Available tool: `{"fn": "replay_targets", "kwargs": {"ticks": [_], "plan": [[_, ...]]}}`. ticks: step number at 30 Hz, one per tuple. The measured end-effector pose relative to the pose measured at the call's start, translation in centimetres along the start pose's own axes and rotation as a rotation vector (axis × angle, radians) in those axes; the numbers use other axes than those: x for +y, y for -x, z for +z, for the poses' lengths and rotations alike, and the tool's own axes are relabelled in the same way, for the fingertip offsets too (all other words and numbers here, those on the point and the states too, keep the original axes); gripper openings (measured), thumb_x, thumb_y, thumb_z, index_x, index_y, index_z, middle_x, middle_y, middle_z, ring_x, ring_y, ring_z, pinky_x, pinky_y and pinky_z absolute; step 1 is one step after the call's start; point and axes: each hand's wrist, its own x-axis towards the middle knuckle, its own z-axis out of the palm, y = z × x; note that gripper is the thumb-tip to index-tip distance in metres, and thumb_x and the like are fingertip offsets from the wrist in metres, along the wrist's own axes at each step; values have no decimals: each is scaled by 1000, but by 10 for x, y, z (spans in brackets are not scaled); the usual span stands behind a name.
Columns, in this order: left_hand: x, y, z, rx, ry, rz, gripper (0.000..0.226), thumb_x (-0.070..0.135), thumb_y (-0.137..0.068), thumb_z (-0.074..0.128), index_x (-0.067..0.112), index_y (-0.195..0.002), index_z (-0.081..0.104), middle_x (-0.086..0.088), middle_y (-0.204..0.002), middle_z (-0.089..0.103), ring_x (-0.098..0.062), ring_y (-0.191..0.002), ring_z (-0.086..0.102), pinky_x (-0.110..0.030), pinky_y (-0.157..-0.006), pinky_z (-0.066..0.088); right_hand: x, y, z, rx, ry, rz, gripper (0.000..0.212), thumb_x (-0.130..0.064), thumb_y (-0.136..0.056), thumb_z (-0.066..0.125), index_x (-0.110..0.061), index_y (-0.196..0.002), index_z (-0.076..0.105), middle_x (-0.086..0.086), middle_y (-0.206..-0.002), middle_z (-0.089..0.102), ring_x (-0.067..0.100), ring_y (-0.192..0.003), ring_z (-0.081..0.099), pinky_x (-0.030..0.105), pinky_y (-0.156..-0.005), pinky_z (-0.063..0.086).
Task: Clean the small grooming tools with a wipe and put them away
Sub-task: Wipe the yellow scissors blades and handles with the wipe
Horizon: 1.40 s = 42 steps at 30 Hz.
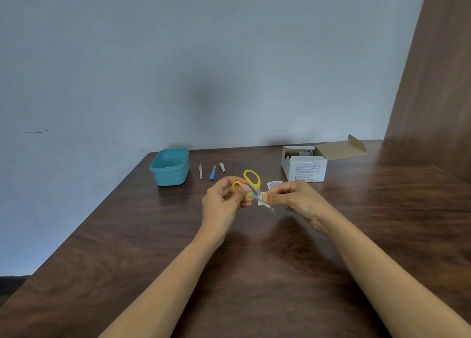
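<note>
**Scissors wipe in progress: slip and nick risk at the blades**

Head view, risks:
- The scissors (259, 183) are held in the air over the table (254, 274), between both hands, loops up and blade tips pointing down toward the person. The tips stick out bare below the wipe (261, 202). If the pinch slides off the end, fingertips are likely to run onto the points.
- The wipe is small, only a scrap showing around the thumb. It could bunch or drop out, which would leave skin on steel.
- The hold is on the small loop only, so drag from the wipe could swing the scissors or lever the blades apart. Whether the blades are fully closed can't be told.
- The torn wrapper (274, 184) lies just behind the hands and looks easy to knock.

Head view, pose:
- Left hand (224, 197): fingers curled, thumb pressed over the small yellow loop, gripping it. Wrist roughly level.
- Right hand (293, 197): thumb and curled fingers pinch the wipe around the blades near the pivot.
- Both forearms reach in from the near edge, and the hands meet mid-table.

The tweezers (200, 171), nail file (212, 173) and nail clipper (222, 167) lie in a row beside the teal container (170, 178), not yet put away. The open wipe box (305, 170) sits behind and to the right.
</note>
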Motion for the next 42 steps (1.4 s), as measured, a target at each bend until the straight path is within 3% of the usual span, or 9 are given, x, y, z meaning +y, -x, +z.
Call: {"fn": "replay_targets", "kwargs": {"ticks": [9,13,18,21,25,29,35,39,42], "plan": [[6,-4,-4,44,41,-35,6,8,-87,66,11,-93,67,-4,-77,71,-14,-65,67,-23,-64,57,3,-2,-1,-52,-16,98,8,-21,-70,80,-20,-63,77,10,-81,61,18,-76,36,24,-61,30],[10,-4,-7,24,18,-46,7,9,-88,65,10,-94,67,-6,-79,71,-12,-64,67,-21,-63,57,2,-1,0,-45,7,76,10,-19,-72,80,-21,-63,76,4,-79,68,13,-77,44,25,-64,33],[6,1,-3,-51,-57,-37,7,9,-88,65,8,-94,68,-13,-83,72,-16,-66,67,-24,-64,58,3,0,7,5,-77,3,3,-14,-73,78,-15,-71,75,-2,-71,67,-5,-55,52,16,-60,37],[6,2,0,-51,-50,-43,7,9,-88,65,9,-95,68,-15,-86,72,-16,-68,68,-23,-64,58,4,-2,7,38,-120,9,6,-16,-72,79,-14,-76,76,-7,-67,69,-2,-60,54,19,-63,36],[7,1,-1,-16,-25,-34,6,8,-89,64,11,-93,68,-10,-81,72,-17,-67,68,-24,-65,58,3,-2,5,-22,-118,80,12,-28,-63,82,-18,-69,78,8,-83,62,18,-75,42,24,-60,29],[5,3,0,-20,-40,-49,7,9,-89,64,11,-94,68,-9,-83,73,-18,-70,69,-24,-66,58,4,-2,-1,-91,-81,150,10,-26,-63,82,-19,-68,78,8,-77,56,13,-70,37,23,-58,28],[5,2,-1,-71,-48,-68,11,8,-89,64,2,-97,67,-16,-83,72,-16,-67,68,-23,-64,57,6,0,9,21,-185,-80,2,-10,-78,73,-9,-77,73,-10,-63,68,-3,-53,54,10,-56,40],[5,1,-1,-69,-22,-68,9,8,-88,65,3,-95,67,-12,-77,70,-15,-66,68,-23,-63,57,12,-2,14,90,-227,-70,21,-27,-73,76,-9,-84,77,-1,-72,70,4,-61,52,21,-64,39],[6,0,-2,-37,-17,-80,13,9,-88,65,3,-99,68,-14,-83,72,-15,-67,68,-22,-64,57,11,-4,10,-7,-191,37,29,-39,-60,80,-14,-75,78,-5,-66,64,9,-63,43,24,-62,33]]}}
